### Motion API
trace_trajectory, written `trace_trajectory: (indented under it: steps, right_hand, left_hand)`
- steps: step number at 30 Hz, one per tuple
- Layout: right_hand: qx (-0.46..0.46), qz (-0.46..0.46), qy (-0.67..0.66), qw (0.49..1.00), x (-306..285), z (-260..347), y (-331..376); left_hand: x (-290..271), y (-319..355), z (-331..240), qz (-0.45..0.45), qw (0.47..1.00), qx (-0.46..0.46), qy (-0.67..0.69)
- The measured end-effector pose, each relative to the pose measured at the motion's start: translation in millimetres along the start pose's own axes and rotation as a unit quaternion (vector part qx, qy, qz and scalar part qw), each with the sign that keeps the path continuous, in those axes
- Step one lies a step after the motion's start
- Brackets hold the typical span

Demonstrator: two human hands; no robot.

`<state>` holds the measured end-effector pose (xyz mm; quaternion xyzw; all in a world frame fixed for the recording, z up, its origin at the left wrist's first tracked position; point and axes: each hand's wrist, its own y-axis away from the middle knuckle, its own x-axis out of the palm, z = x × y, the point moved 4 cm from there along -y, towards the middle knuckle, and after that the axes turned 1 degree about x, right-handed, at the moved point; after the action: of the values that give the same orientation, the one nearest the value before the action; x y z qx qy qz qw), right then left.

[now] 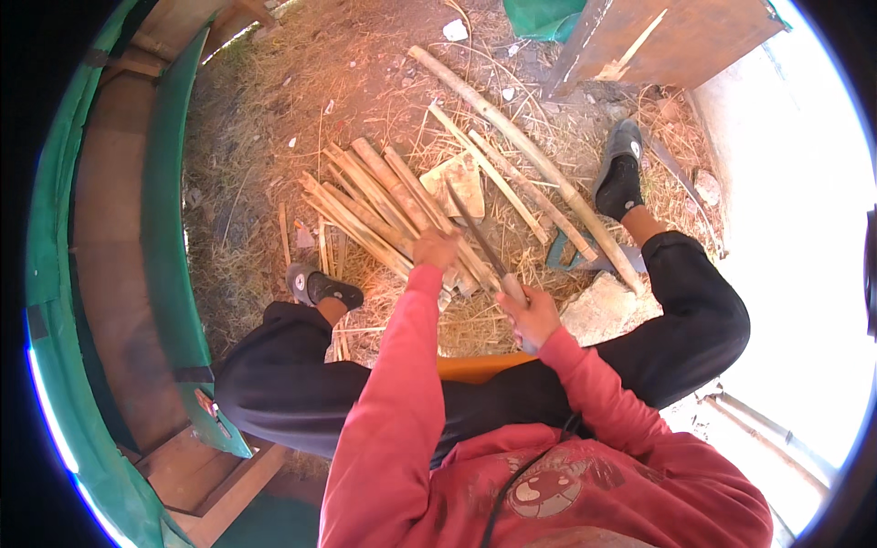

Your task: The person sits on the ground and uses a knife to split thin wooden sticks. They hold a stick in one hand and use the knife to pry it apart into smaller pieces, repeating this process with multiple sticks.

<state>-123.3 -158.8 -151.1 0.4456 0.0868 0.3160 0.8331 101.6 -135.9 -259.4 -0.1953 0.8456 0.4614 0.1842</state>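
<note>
We sit with our legs spread over dry straw and reddish soil (274,110). Our right hand (530,318) grasps the pale handle of a long, narrow, dark-bladed metal knife (477,228), whose blade slants up and left. Our left hand (437,248) lies on the near part of a fanned pile of split tan bamboo pieces (387,178), between our feet; its fingers bend over the pieces, but we cannot tell how firmly they are closed.

Just beyond the knife tip is a flat, pale, squarish block (457,185). To its right lie 2 slim, light bamboo strips (534,196) and 1 long, round, tan bamboo pole (525,142), all slanting down to the right. A saw with a teal handle (559,251) lies partly under the pole, near a rough, pale stone slab (598,306).

As for markings, our dark grey slip-on shoes (619,146) each bear 1 small, round, white emblem, too small for us to read. Our faded red sweatshirt (411,384) carries a rounded, pale, cartoon-like print (545,491) on the chest, with worn, dark patterning around it that we cannot make out.
</note>
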Motion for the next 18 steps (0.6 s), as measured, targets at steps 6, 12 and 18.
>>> trace_trajectory:
  steps: [6, 12, 18]
  right_hand:
    - [-0.152, -0.041, -0.121, 0.980, -39.8, -5.8, -20.2]
    - [-0.096, -0.143, -0.117, 0.978, -46.6, -8.6, -27.2]
    - [-0.182, -0.140, -0.098, 0.968, -36.2, 5.5, -20.1]
  left_hand:
    - [27.3, -80.1, 5.9, -0.290, 0.954, -0.002, -0.076]
    - [0.1, -107.3, 50.4, -0.229, 0.971, 0.052, 0.040]
    - [-92.7, -27.0, 2.4, -0.173, 0.928, 0.137, 0.300]
